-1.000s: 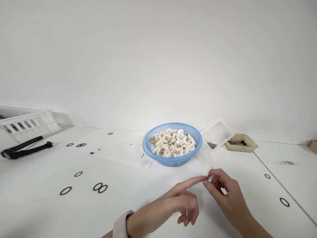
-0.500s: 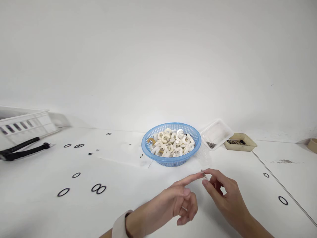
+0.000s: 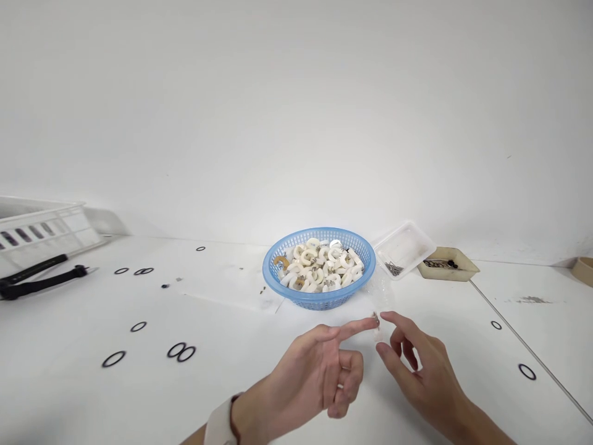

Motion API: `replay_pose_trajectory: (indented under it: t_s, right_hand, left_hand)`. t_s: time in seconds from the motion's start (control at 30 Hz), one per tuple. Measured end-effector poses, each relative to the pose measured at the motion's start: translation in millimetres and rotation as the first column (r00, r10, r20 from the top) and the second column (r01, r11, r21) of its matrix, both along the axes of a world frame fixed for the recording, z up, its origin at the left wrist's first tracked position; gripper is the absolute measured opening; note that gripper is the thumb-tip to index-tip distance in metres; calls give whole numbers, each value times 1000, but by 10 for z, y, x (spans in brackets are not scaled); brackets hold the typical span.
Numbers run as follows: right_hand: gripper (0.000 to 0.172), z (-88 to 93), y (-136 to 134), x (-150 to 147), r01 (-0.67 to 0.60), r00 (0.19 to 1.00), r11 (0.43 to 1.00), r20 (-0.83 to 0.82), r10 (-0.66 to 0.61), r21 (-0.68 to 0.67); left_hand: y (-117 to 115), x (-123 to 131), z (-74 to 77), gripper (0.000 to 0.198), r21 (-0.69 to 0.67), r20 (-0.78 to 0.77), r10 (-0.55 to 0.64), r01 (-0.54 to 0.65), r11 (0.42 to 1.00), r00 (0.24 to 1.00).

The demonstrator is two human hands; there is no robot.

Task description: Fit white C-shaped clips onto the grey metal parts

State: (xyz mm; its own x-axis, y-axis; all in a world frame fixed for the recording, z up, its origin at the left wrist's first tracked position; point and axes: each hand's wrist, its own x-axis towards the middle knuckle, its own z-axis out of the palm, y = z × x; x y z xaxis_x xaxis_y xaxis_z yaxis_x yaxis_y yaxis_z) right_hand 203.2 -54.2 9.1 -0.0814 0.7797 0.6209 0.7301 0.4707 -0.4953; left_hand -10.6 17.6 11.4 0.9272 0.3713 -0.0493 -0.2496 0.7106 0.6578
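Observation:
My left hand [image 3: 319, 371] reaches forward over the white table [image 3: 278, 395]. Its forefinger is stretched out and the other fingers are loosely curled, holding nothing. The fingertip touches a small metal piece [image 3: 376, 321]. My right hand [image 3: 417, 364] comes in from the right and holds that piece at the tips of its forefinger and thumb. The pinch looks loose. Just behind both hands stands a blue plastic basket [image 3: 278, 281] filled with several white ring-shaped parts [image 3: 319, 266]. A crumpled clear plastic bag [image 3: 382, 289] lies between the basket and my fingertips.
A clear tray [image 3: 407, 244] with small metal bits and a beige tray [image 3: 456, 264] sit right of the basket. Black O-rings [image 3: 180, 352] are scattered over the table, left and right. A white crate [image 3: 41, 228] and a black strap [image 3: 41, 278] lie at the far left.
My left hand has risen slightly and curled its lower fingers in more. My right thumb and forefinger have spread a little round the small piece. The view has shifted slightly.

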Motion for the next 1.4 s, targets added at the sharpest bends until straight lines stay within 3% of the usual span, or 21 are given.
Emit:
replay_pose_trajectory:
  t_s: [0.2,0.33,0.6,0.73,1.0,1.4]
  right_hand:
    - [25,84,-18,-13,-72,995,993,69,65,95]
    - [25,95,-12,-10,-110,990,991,99,102,74]
    - [26,170,-6,26,-89,974,987,218,58,135]
    - [23,200,0,28,-60,979,977,203,18,204]
    - [26,170,23,37,-127,975,981,198,97,145]
    - [40,135,29,37,-167,973,968,193,130,188]
  left_hand:
    - [-12,1,3,64,-25,11,-19,20,1000,1000]
    - [-11,11,24,67,-19,1,-17,17,1000,1000]
    - [-3,0,32,65,71,-56,5,-1,997,998]
    - [-3,5,31,64,68,-64,3,1,998,998]
    - [8,24,30,61,54,-92,18,-13,998,996]
    - [7,9,81,57,77,-162,32,-20,997,986]
